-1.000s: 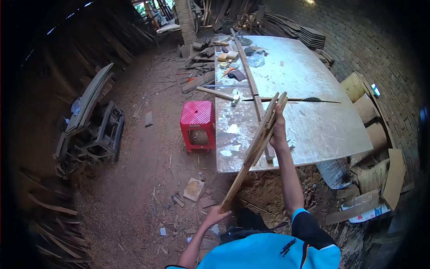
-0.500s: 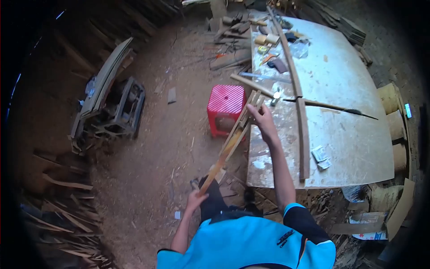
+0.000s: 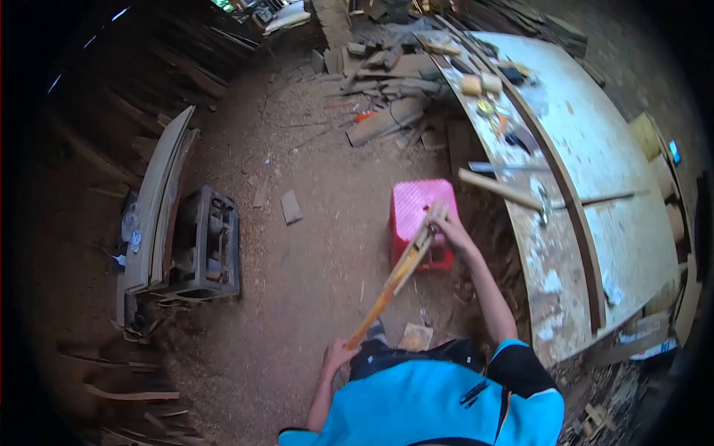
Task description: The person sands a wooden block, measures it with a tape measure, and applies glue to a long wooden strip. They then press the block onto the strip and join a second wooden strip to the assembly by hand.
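Between my two hands runs a long, narrow wooden piece [image 3: 394,281], slanting up to the right; it is orange-brown along the lower part and has pale parallel strips toward the top. My left hand [image 3: 341,355] is closed around its lower end near my body. Near the upper end, my right hand [image 3: 451,229] grips it with bent fingers. That upper end overlaps a pink-red plastic stool [image 3: 413,202] in this view. To the right of my right hand, a hammer [image 3: 500,190] lies on the worktable [image 3: 539,286], its wooden handle poking past the edge.
A long dark wooden bar [image 3: 569,197] lies along the worktable, near a tape measure [image 3: 485,108] and wood blocks [image 3: 471,85]. Scrap wood [image 3: 387,119] is heaped on the floor ahead. At left, boards [image 3: 158,201] lean beside a dark crate-like frame [image 3: 212,241].
The view has turned, so the worktable appears farther right and tilted. My hands and the wooden piece have swung away from the table edge and now overlap the stool.
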{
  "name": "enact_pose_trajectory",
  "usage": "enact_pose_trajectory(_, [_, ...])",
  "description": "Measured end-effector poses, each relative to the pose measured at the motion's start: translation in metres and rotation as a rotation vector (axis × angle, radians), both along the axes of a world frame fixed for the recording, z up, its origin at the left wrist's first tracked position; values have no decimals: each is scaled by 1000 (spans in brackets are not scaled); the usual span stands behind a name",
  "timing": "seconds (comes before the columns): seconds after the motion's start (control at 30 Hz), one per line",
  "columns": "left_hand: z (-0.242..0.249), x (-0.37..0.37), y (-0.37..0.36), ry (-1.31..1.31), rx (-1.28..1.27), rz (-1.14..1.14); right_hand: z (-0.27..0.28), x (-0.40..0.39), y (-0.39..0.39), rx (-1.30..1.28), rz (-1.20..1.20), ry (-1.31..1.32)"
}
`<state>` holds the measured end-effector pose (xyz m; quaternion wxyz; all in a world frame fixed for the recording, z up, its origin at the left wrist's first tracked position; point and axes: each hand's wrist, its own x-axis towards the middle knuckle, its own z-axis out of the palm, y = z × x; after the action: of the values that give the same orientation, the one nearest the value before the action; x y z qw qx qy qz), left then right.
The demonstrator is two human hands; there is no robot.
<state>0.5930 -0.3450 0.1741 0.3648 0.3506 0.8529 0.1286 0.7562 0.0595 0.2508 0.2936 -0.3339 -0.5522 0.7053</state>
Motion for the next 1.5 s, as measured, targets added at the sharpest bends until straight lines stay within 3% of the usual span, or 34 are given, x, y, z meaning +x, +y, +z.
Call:
enact_pose_trajectory(0.1, [-12, -80, -12, -103, 127, 48, 0, -53, 5, -384, -97, -1])
enact_pose_trajectory(0.17, [1, -127, 3, -126, 76, 35, 15, -74, 7, -391, -78, 224])
enact_pose_trajectory(0.3, [-14, -207, 59, -247, 109, 23, 13, -119, 39, -407, -64, 412])
enact_pose_trajectory(0.43, [-4, -259, 139, -462, 344, 0, -7, -170, 107, -484, -318, 508])
enact_pose_trajectory(0.47, [-26, -277, 154, -538, 354, -54, -18, -177, 142, -490, -208, 620])
enact_pose_trajectory(0.5, [-44, -292, 166, -647, 328, 44, -32, -186, 166, -515, -106, 726])
enact_pose_trajectory(0.57, [-61, -337, 225, -837, 311, 201, 0, -235, 191, -486, -270, 773])
enact_pose_trajectory(0.6, [9, -350, 259, -714, 297, 168, 1, -251, 214, -420, -318, 777])
enact_pose_trajectory(0.7, [4, -412, 331, -738, 524, 231, 30, -297, 268, -385, -514, 889])
enact_pose_trajectory(0.8, [51, -474, 410, -808, 579, 84, 45, -311, 316, -196, -517, 739])
enact_pose_trajectory(0.87, [52, -518, 461, -817, 551, -80, 38, -298, 346, -203, -648, 788])
enact_pose_trajectory(0.93, [80, -532, 521, -954, 487, -140, 38, -292, 366, -202, -769, 836])
enact_pose_trajectory(1.03, [71, -554, 612, -1067, 269, -170, 40, -276, 399, -271, -986, 1057])
enact_pose_trajectory(1.1, [37, -564, 680, -1065, 286, -190, 28, -261, 418, -304, -1146, 1140])
enact_pose_trajectory(1.2, [54, -574, 799, -1054, 351, -196, 23, -249, 431, -258, -1369, 1159])
enact_pose_trajectory(1.3, [82, -540, 922, -1200, 475, -315, 21, -215, 423, -165, -1450, 1256])
enact_pose_trajectory(1.37, [109, -495, 998, -1361, 496, -220, 31, -215, 411, -126, -1480, 1305])
enact_pose_trajectory(1.5, [169, -404, 1133, -1413, 777, -314, 57, -224, 411, -220, -1489, 1093])
